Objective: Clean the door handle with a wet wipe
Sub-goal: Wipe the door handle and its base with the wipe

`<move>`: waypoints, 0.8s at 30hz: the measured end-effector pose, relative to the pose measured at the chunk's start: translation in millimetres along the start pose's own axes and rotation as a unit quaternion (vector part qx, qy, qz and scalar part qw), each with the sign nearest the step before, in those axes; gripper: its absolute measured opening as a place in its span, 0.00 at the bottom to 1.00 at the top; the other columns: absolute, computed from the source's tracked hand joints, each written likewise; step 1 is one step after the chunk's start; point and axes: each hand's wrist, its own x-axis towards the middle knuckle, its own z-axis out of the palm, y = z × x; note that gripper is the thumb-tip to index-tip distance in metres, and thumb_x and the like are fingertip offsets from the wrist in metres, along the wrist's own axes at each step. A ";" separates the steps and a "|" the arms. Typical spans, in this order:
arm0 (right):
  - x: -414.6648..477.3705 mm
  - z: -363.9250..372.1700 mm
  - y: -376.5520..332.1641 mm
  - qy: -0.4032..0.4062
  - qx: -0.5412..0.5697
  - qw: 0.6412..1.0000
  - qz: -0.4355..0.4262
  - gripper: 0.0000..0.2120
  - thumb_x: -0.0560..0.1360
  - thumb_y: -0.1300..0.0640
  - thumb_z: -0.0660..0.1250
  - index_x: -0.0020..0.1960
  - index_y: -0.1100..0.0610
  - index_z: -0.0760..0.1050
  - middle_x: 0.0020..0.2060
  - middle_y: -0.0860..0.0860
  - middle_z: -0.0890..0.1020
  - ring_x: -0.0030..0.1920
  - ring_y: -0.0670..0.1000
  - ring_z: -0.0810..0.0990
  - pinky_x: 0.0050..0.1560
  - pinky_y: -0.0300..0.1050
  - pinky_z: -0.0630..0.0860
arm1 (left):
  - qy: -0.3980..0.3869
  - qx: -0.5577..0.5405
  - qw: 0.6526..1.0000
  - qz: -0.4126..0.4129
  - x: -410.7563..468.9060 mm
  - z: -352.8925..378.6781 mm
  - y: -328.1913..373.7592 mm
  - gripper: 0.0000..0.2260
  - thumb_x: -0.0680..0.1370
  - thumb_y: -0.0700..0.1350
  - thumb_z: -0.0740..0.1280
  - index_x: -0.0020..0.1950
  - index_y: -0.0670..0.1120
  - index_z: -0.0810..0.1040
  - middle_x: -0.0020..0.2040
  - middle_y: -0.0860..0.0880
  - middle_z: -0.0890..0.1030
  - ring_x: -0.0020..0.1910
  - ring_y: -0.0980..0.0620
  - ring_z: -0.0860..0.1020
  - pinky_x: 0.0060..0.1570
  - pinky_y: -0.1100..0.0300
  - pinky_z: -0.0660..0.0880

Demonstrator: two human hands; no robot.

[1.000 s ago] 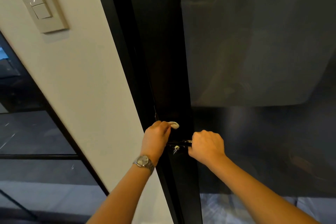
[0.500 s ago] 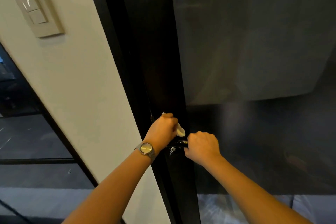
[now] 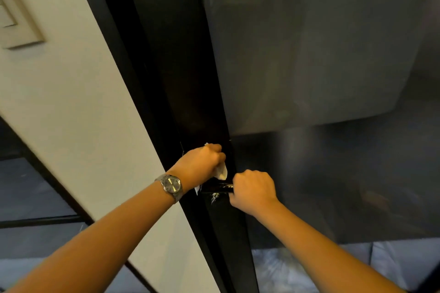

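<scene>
A black lever door handle (image 3: pixel 217 188) sticks out of the dark door frame (image 3: pixel 181 83), with a key (image 3: pixel 215 197) below it. My right hand (image 3: pixel 253 191) grips the handle's right end with curled fingers. My left hand (image 3: pixel 201 165), a watch on its wrist, holds a crumpled white wet wipe (image 3: pixel 221 171) against the frame just above the handle's left end. Bits of the wipe show above and below the fist. Most of the handle is hidden by my hands.
The door has a large dark glass panel (image 3: pixel 321 66) to the right. A cream wall (image 3: pixel 78 107) with a light switch plate (image 3: pixel 16 26) lies to the left. A dark glazed partition (image 3: pixel 35 197) is at the lower left.
My left hand with the wipe has moved slightly up and turned, the wipe now hanging below the fist. My right hand keeps its grip on the handle. The view has shifted closer.
</scene>
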 end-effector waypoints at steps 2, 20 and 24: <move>-0.1 -0.2 -0.6 -0.001 -0.001 1.000 0.006 0.11 0.75 0.51 0.61 0.47 0.58 0.77 0.43 0.54 0.80 0.45 0.56 0.80 0.37 0.46 0.67 | 0.012 -0.012 1.000 0.006 -2.4 1.1 1.8 0.10 0.77 0.42 0.62 0.58 0.43 0.74 0.58 0.46 0.72 0.51 0.48 0.77 0.49 0.59 0.76; -0.2 1.9 -1.2 -0.002 -0.005 1.000 0.015 0.13 0.75 0.48 0.62 0.48 0.56 0.77 0.39 0.52 0.78 0.44 0.55 0.80 0.36 0.45 0.67 | 0.046 -0.068 0.996 -0.022 -16.0 5.1 -5.3 0.10 0.78 0.42 0.60 0.57 0.41 0.75 0.58 0.44 0.72 0.49 0.47 0.77 0.48 0.61 0.74; -1.7 1.4 -1.7 0.007 -0.007 1.000 0.008 0.13 0.75 0.47 0.62 0.48 0.57 0.77 0.42 0.53 0.80 0.45 0.55 0.80 0.36 0.45 0.67 | 0.141 -0.176 0.968 -0.110 -25.2 16.5 3.4 0.06 0.76 0.40 0.64 0.50 0.39 0.77 0.51 0.44 0.73 0.43 0.49 0.76 0.44 0.64 0.72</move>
